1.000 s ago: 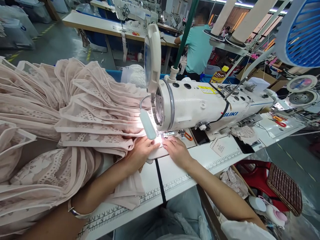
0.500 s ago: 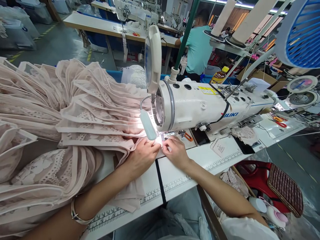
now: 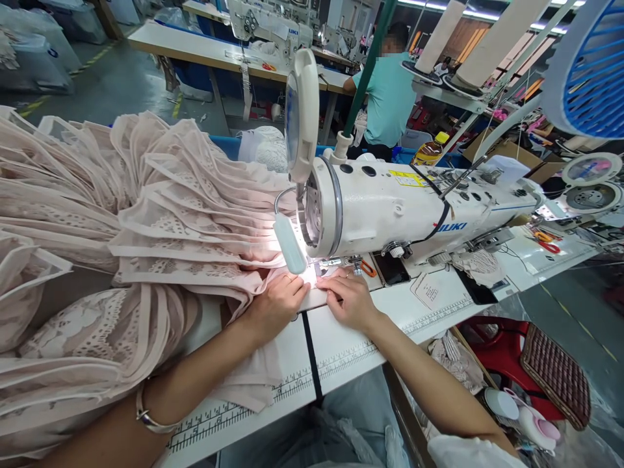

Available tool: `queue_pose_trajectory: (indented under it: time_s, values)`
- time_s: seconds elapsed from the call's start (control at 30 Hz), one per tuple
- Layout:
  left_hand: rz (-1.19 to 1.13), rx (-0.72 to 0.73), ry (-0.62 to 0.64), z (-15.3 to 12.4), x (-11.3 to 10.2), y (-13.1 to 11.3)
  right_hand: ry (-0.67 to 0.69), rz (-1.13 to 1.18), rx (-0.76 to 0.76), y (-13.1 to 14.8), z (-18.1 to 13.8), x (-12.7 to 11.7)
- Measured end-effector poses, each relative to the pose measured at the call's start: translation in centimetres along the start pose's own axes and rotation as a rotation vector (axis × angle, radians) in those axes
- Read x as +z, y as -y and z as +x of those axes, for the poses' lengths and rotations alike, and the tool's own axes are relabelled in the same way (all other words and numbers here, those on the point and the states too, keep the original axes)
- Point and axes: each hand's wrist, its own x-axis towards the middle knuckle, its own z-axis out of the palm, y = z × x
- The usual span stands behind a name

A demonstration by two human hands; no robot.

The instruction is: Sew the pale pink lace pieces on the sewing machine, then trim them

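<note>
At the needle area of a white sewing machine (image 3: 380,201), both hands are on pale pink fabric (image 3: 253,284). My left hand (image 3: 277,302) is closed on the fabric's edge, fingertips pointing right beside the lit presser foot. Opposite it, my right hand (image 3: 351,300) rests with its fingers stretched out flat toward the needle, the thumb apart below them. A small bright piece of material lies between the fingertips; glare blurs its details. The slim lamp (image 3: 289,244) hangs just above my left fingers and hides part of the needle area.
A large heap of pink lace garments (image 3: 170,201) covers the table's left side. Right of the needle lie orange-handled snips (image 3: 368,268) and a dark phone (image 3: 394,270). A blue fan (image 3: 592,71) stands at upper right. Another person (image 3: 390,91) sits beyond the machine.
My right hand has gone from a pinch near the needle to flatter, stretched fingers, shifting slightly right. My left hand has drawn slightly left and lower.
</note>
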Motion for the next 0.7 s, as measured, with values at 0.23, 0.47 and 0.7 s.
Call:
queue_pose_trajectory:
  time_s: [0.23,0.47,0.7]
  values:
    - [0.007,-0.003,-0.017,0.1,-0.1,-0.2,0.042,-0.043,-0.103,0.2,-0.1,-0.3]
    - [-0.128,-0.152,0.083,-0.9,0.5,0.1,0.116,0.076,0.073,-0.3,0.2,-0.1]
    - [-0.186,-0.11,0.033,-0.7,0.2,0.3,0.058,0.042,-0.036,-0.6,-0.1,0.3]
